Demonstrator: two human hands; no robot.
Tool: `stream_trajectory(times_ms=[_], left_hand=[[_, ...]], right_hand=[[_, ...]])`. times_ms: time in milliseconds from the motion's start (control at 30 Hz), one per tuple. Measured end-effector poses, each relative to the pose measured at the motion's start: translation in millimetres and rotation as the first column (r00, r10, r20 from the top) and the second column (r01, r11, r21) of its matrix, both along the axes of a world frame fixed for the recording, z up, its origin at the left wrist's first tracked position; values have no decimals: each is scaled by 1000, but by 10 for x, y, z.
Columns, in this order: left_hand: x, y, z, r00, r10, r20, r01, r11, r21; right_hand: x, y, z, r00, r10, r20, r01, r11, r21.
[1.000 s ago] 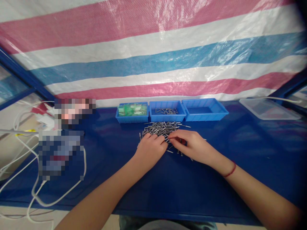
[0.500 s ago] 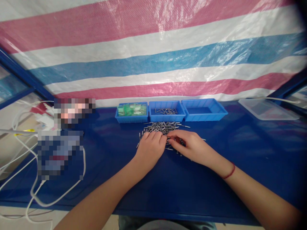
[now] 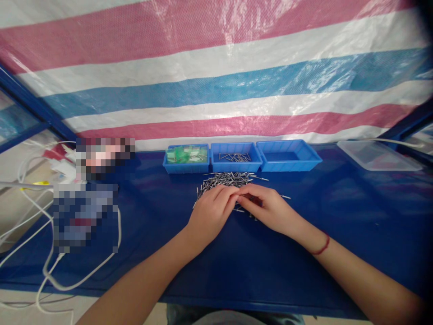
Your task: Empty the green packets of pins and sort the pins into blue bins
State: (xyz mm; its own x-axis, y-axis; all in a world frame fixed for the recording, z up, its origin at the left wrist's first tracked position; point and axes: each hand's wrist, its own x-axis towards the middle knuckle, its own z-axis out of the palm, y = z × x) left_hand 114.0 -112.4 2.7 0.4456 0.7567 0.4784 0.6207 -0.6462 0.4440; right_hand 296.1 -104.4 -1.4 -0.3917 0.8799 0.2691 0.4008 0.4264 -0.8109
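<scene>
A heap of thin silver metal pins (image 3: pixel 225 179), some looking like blind rivets, lies on the blue table. Over its near side, my left hand (image 3: pixel 211 214) has its fingers curled and pressed together. My right hand (image 3: pixel 272 207) meets it from the right, thumb and forefinger pinched close to the left fingertips. Whatever sits between the fingertips is hidden. A few pins show below and around the right hand, and one loose pin (image 3: pixel 286 197) lies just beyond its knuckles.
Behind the heap stand three blue bins in a row: one with green and clear packets (image 3: pixel 187 155), one with several screws or nails (image 3: pixel 235 157), and a right bin (image 3: pixel 289 164). A clear plastic lid (image 3: pixel 379 155) lies far right. White cables (image 3: pixel 115 243) run along the left.
My left hand has rolled slightly and its fingers have drawn in toward the right fingertips, so both hands now touch. The right hand has barely shifted.
</scene>
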Motion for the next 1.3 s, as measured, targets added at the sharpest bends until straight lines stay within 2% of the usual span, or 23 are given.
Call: stream_trajectory(times_ms=[100, 233, 433, 633, 767, 900, 1100, 1300], left_hand=[[2, 11, -5, 987, 59, 147, -45, 994, -101], [4, 19, 9, 973, 95, 209, -59, 984, -171], [12, 0, 45, 969, 68, 239, -38, 991, -126], [12, -5, 46, 965, 15, 260, -1, 999, -54], [8, -1, 43, 959, -7, 284, 20, 999, -42], [3, 7, 36, 960, -5, 279, 24, 998, -65], [-11, 31, 9, 970, -1, 244, 21, 997, -78], [-28, 38, -9, 986, -29, 163, 44, 995, -91]], right_hand=[[-6, -17, 13, 998, -8, -56, 7, 1000, -15], [-15, -34, 29, 997, -2, -76, 1, 1000, -13], [-33, -53, 27, 984, -43, -175, 23, 993, -117], [-58, -66, 57, 966, -6, -259, -44, 981, -189], [-77, -63, 88, 945, -57, -323, -23, 971, -239], [-67, -47, 77, 919, -108, -380, 7, 966, -258], [-51, -55, 44, 900, -148, -411, 62, 974, -217], [-58, -84, 76, 908, -108, -405, 37, 983, -180]])
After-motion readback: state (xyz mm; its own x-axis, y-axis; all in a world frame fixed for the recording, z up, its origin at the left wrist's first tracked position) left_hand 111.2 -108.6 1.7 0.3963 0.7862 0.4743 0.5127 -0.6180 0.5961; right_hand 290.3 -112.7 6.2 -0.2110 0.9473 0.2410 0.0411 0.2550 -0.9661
